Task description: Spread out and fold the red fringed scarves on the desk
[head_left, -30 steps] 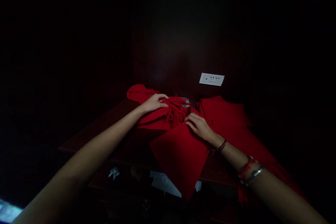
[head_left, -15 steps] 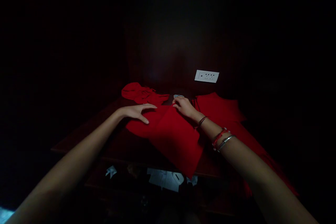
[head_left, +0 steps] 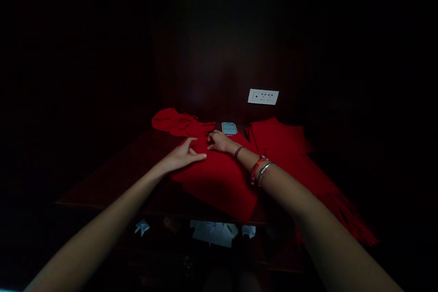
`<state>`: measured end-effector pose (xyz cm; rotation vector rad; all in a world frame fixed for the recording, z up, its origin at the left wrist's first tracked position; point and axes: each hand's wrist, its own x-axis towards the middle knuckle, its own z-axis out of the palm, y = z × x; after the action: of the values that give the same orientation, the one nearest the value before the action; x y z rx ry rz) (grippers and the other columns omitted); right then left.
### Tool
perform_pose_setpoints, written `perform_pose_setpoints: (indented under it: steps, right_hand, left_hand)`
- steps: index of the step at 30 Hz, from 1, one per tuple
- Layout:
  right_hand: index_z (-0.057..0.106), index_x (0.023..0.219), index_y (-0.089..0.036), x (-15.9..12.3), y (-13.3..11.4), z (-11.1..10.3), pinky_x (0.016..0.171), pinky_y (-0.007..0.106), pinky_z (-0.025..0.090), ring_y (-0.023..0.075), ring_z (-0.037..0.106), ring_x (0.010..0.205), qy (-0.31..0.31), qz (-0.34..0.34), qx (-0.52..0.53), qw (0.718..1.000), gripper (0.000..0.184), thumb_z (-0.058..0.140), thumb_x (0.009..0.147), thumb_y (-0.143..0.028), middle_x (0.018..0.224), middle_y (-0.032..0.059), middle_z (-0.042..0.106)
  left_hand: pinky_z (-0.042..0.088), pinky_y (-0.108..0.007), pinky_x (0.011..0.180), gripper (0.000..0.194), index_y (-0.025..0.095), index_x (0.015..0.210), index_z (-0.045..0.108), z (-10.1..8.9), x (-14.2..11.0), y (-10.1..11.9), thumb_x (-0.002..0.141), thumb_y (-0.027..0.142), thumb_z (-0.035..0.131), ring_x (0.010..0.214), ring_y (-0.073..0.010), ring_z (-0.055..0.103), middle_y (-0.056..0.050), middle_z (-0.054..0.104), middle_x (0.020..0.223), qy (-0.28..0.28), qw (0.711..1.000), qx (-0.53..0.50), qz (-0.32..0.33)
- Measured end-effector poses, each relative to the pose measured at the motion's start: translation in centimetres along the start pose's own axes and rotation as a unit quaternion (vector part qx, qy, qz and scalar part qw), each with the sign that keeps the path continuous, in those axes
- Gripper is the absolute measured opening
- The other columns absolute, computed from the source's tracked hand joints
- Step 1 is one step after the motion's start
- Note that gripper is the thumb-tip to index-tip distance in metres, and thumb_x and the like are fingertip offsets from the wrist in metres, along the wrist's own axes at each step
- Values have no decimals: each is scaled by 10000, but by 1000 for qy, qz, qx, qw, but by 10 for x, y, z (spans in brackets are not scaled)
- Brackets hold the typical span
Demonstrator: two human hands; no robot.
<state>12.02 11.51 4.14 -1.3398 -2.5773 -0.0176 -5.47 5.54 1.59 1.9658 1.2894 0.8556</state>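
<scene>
A sheet of red cloth (head_left: 219,182) lies on the dark wooden table, its front corner reaching the table's near edge. My left hand (head_left: 183,157) is over the cloth's left side, thumb and fingers spread apart with nothing between them. Just right of it, my right hand (head_left: 221,142) rests low over the upper part of the cloth. Its fingers are bent, and a gap shows between them and the thumb. A phone (head_left: 229,128) with a lit screen lies right behind this hand.
Crumpled red fabric (head_left: 176,122) lies at the back left. A folded red cloth with a fringed end (head_left: 280,137) drapes at the right. A white wall socket (head_left: 263,96) is above. Papers (head_left: 212,232) sit on a shelf under the table edge (head_left: 102,205). Surroundings are very dark.
My right hand has moved left and let go of the cloth's raised edge, which now lies flatter. More of the phone shows. My left hand has come slightly nearer.
</scene>
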Motion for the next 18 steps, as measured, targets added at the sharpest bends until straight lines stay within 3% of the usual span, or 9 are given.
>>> perform_pose_setpoints:
  steps: [2, 6, 8, 10, 14, 18]
  right_hand:
    - [569, 848, -117, -22, 9, -9, 712, 215, 369, 122, 487, 796, 37, 2, 30, 999, 207, 608, 673, -221, 876, 61, 526]
    - [579, 761, -147, -97, 26, -29, 729, 233, 369, 121, 486, 777, 128, 44, 75, 988, 97, 485, 742, -163, 824, 37, 519]
    - [585, 727, -149, -136, 29, -29, 700, 238, 379, 123, 488, 716, 103, 100, 76, 987, 108, 478, 737, -156, 757, 31, 514]
    - [587, 810, -143, -164, 26, -20, 711, 248, 387, 136, 490, 735, 68, 143, 84, 984, 128, 527, 708, -192, 798, 42, 513]
    - [512, 1030, -131, -175, 6, 3, 815, 280, 364, 175, 450, 883, 68, 180, 82, 978, 391, 570, 665, -259, 937, 75, 459]
    - [529, 964, -136, -157, -15, 15, 795, 308, 380, 198, 442, 889, 81, 222, 66, 969, 324, 533, 644, -190, 931, 88, 439]
  left_hand:
    - [397, -227, 575, 661, 144, 1203, 317, 13, -3, -1, 626, 324, 586, 619, -137, 536, 20, 559, 650, -1, 999, 39, -13]
    - [380, -223, 569, 452, 160, 1115, 444, 21, -1, -11, 697, 328, 481, 620, -132, 519, 15, 546, 663, 38, 996, 77, -24]
    - [381, -226, 570, 494, 161, 1133, 434, 21, 3, -12, 694, 382, 485, 638, -140, 522, 8, 548, 695, 40, 995, 91, -20]
    - [388, -231, 573, 531, 155, 1139, 435, 21, 6, -9, 670, 391, 521, 653, -150, 527, -2, 551, 718, 36, 992, 116, -24]
    - [411, -259, 666, 341, 171, 1035, 538, 25, 8, 0, 721, 292, 482, 763, -180, 547, -44, 595, 832, 38, 983, 179, -32]
    - [386, -275, 803, 272, 195, 992, 576, 31, 2, 3, 772, 221, 417, 914, -194, 534, -43, 607, 972, 37, 967, 250, -28]
